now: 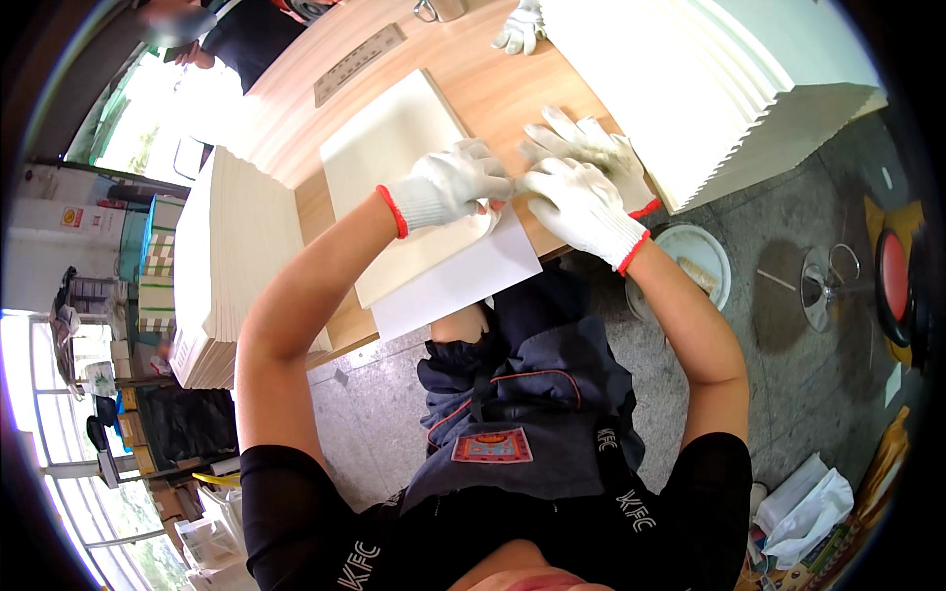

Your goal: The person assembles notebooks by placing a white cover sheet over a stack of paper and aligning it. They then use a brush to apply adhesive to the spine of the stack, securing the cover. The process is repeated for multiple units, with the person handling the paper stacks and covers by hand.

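Observation:
Cream paper sheets lie on the wooden table in front of me, their near right edge curling upward. Beneath them a white sheet sticks out over the table's near edge. My left hand, in a white knitted glove with a red cuff, is closed at the curled edge, thumb below and fingers above. Close beside its fingertips is my right hand, gloved alike, fingers bent together; whatever they pinch is hidden. Just beyond the right hand lies a loose, soiled white glove.
Tall stacks of cream sheets stand at right and left. Farther off are another glove, a slotted strip set in the table and scissors. A white bucket is by my right forearm. Someone stands across the table.

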Available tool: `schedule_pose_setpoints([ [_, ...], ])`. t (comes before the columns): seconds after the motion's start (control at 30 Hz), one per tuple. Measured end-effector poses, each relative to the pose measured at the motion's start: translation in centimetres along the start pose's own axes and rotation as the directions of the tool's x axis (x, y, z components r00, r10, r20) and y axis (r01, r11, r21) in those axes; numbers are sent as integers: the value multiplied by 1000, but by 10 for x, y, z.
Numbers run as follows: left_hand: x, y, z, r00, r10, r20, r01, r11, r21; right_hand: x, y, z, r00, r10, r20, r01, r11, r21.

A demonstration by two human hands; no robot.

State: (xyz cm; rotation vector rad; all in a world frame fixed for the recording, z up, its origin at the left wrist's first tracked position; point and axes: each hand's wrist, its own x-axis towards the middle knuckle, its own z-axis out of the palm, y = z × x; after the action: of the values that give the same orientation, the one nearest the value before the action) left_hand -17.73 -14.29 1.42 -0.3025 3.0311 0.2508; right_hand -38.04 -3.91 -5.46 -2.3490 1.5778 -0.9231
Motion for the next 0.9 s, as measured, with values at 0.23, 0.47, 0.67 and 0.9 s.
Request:
schedule_pose_setpoints([
  [0.23,-3,-5,4,999,40,-11,-40,999,-21,3,3,0,1000,14,25,-15,1000,24],
  [0.47,-4,7,-1,995,-100,19,99,995,25,3,10,9,992,-94,-84,93,995,-24],
  [0.67,-3,8,-7,984,-163,76,161,986,32,0,4,13,980,-183,-76,173,977,-121],
  [0.9,-5,11,-18,954,-249,164,238,968,82,34,-10,-2,771,211,601,-547,703,454],
])
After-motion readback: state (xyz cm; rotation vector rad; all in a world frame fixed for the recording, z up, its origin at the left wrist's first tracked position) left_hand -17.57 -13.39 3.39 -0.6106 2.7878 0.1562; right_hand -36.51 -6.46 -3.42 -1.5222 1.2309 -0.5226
